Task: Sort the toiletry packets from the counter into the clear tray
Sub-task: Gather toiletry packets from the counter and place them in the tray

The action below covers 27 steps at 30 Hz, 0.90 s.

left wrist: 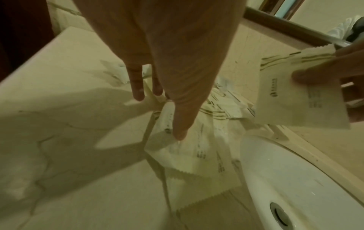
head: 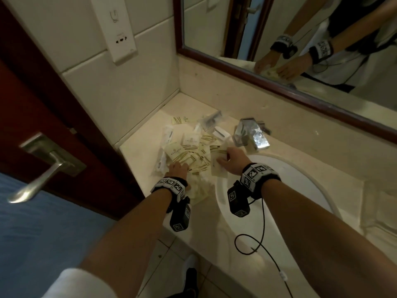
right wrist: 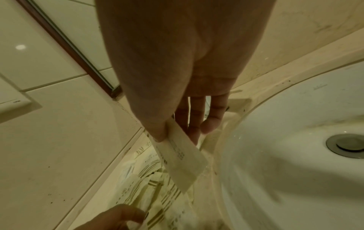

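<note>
The right hand (head: pixel 231 161), at frame centre in the head view, pinches one cream packet (right wrist: pixel 182 158) between thumb and fingers above the sink (head: pixel 279 190) rim. The left hand (head: pixel 177 168), just left of it, rests extended fingers on the packet pile (head: pixel 191 147), gripping nothing. The pile covers the counter (head: pixel 139 147) left of the faucet (head: pixel 251 133).

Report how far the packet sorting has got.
Done: nothing that shows; no clear tray can be made out in any view. In hand: the right hand pinches one cream packet lifted by the sink, while the left hand reaches with straight fingers onto the pile of packets. Left: nearly all of it, since the pile lies scattered on the counter beside the tap.
</note>
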Tool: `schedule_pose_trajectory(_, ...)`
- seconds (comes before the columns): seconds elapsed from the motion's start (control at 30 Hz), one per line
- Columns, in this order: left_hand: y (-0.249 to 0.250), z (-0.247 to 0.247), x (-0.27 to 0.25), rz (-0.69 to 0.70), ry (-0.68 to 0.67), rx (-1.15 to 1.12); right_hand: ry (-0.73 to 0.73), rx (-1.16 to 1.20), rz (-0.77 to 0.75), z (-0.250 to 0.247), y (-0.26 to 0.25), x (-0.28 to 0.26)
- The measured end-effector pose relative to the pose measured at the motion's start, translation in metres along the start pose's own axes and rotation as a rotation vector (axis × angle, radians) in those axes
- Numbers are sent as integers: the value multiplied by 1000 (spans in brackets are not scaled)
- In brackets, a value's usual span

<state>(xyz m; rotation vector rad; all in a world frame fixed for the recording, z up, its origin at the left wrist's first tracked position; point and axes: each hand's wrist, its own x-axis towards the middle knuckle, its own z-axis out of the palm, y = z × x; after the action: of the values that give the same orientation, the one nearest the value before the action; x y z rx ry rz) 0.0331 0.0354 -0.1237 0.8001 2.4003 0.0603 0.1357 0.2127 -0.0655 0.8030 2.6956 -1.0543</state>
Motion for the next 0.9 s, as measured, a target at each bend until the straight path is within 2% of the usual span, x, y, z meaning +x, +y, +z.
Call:
schedule_pose_trajectory(0.2,6,-10,4,-9,70,5,11,-3,5,-3,2,5)
schedule_pose_trajectory(0.4,10,-44,-1,-6,-84,-71,-13,102,40,-15,-1,3)
schedule_pose_trajectory(0.63,32,-91,-13,27,-13,-30,74,225,63,-46,2,-20)
schedule_pose_trajectory(0.9,102,-117,-24,173,76,-20,211,229,159,-93,23,-63)
